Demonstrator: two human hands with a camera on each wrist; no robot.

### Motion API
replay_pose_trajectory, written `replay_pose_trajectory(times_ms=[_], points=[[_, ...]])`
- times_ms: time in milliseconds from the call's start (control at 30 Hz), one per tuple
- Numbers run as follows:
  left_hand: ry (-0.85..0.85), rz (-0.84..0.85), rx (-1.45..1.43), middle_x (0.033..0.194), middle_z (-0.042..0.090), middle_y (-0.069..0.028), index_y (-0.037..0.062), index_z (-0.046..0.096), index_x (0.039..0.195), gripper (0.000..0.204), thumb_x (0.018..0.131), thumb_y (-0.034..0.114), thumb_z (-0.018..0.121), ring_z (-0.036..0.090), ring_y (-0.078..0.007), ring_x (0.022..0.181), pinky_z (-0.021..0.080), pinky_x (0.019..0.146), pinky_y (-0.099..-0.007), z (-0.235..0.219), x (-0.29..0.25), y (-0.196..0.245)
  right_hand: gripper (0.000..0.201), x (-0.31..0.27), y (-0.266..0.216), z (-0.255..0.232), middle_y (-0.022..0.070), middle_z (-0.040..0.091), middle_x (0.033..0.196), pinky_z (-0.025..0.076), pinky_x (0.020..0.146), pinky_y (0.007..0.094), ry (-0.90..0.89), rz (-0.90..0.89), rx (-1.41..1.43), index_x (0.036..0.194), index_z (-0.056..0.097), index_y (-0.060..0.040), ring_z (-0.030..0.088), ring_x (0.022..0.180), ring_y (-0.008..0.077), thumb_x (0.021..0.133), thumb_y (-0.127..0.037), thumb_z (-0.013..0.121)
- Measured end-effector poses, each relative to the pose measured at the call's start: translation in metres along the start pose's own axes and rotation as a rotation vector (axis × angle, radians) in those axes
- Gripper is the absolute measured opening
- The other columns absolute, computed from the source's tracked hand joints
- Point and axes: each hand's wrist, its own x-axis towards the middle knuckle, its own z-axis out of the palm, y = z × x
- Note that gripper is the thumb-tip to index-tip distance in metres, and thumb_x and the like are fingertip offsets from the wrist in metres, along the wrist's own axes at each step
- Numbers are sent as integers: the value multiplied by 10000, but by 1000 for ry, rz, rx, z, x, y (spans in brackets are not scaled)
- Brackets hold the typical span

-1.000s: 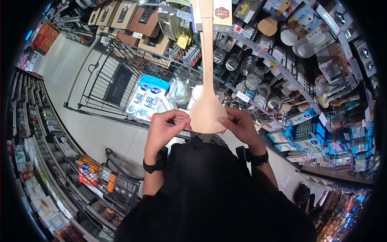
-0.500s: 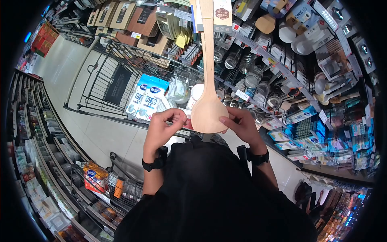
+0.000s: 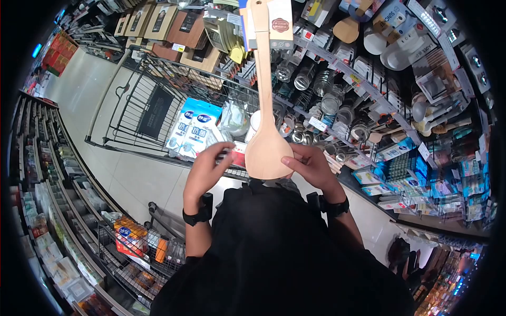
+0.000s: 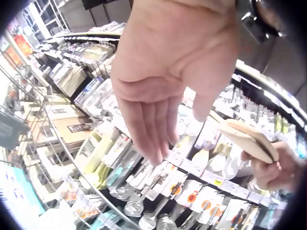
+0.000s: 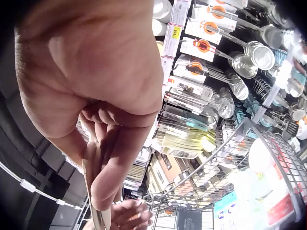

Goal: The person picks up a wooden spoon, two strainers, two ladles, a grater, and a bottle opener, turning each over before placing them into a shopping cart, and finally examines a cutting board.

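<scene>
A pale wooden spatula (image 3: 269, 155) is upright in front of the body in the head view, broad blade at the bottom, handle pointing away. A printed card (image 3: 281, 25) is attached near the handle's end. My right hand (image 3: 315, 167) pinches the blade's right edge between thumb and fingers. In the right wrist view the spatula (image 5: 90, 184) appears edge-on between thumb and fingers. My left hand (image 3: 206, 169) is just left of the blade, apart from it. Its fingers are loosely extended in the left wrist view, where the spatula (image 4: 252, 140) shows beyond the thumb.
A wire shopping cart (image 3: 118, 105) stands ahead to the left, holding blue-white packs (image 3: 196, 126) and other goods. Shelves of hanging utensils (image 3: 329, 100) run along the right. Cutting boards (image 3: 158, 22) are displayed at the back. A second cart (image 3: 139, 258) is at lower left.
My left hand has moved away from the blade's left edge and its fingers have loosened. The spatula has shifted slightly left and toward the body, its handle end now visible. My right hand keeps its pinch.
</scene>
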Motion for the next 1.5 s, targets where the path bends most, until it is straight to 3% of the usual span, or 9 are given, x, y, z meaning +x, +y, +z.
replay_pose_trajectory(times_ms=[67,200,233,333,467,667,833,1133,1500], points=[[150,5,-115,1112,677,-123,-39,587,1223,352,992,224,570,612,-157,1016,467,910,-292,0,8,30,355,1,-1,6,55,708,884,545,635,239,-6,1,-77,1253,597,33,655,755,83,942,-137,622],[298,233,-351,1129,666,-154,-76,500,1299,474,975,255,604,655,-204,1003,510,880,-306,14,34,40,311,2,-4,20,43,698,821,530,607,250,33,-22,-253,1197,633,-4,646,721,80,932,-168,626],[303,236,-350,1129,666,-154,-76,500,1299,474,975,255,604,655,-204,1003,510,880,-306,16,36,46,311,2,-5,23,43,698,821,530,607,250,29,-25,-255,1197,633,-4,646,721,80,932,-168,626],[242,148,-476,1042,684,-148,-74,519,1211,354,957,147,627,682,-171,948,535,816,-256,17,45,51,236,2,-3,30,110,597,672,425,516,387,100,-215,-758,1015,645,-42,557,550,328,871,-228,653],[275,122,-741,1027,684,-175,-28,544,1146,259,970,154,598,696,-235,919,560,846,-356,23,50,39,265,1,-4,32,98,613,682,429,520,386,221,-425,-982,1046,653,-67,594,586,305,865,-259,674],[170,88,-902,1087,670,-196,-24,514,1192,286,986,168,561,674,-267,1018,536,909,-390,19,43,42,420,2,-1,18,102,627,1011,501,771,336,130,-414,-620,1192,610,-64,635,925,245,828,-228,739],[67,182,-885,1151,648,-225,-31,495,1221,316,977,155,567,654,-289,1072,520,941,-410,16,36,41,583,8,3,11,97,500,1347,469,940,350,69,-93,-102,1343,488,-50,530,1173,193,843,-205,745],[-150,231,-1005,1190,629,-252,-53,456,1306,424,952,137,594,653,-312,1079,517,952,-423,14,31,42,339,5,11,8,32,681,962,492,824,277,-39,173,151,1130,649,18,632,896,110,828,-96,750],[-62,168,-1010,1124,664,-227,-72,533,1244,371,924,87,633,683,-282,1011,548,902,-383,18,32,40,325,8,18,8,47,689,952,501,792,270,44,119,137,1091,670,21,637,865,111,819,-127,769]])
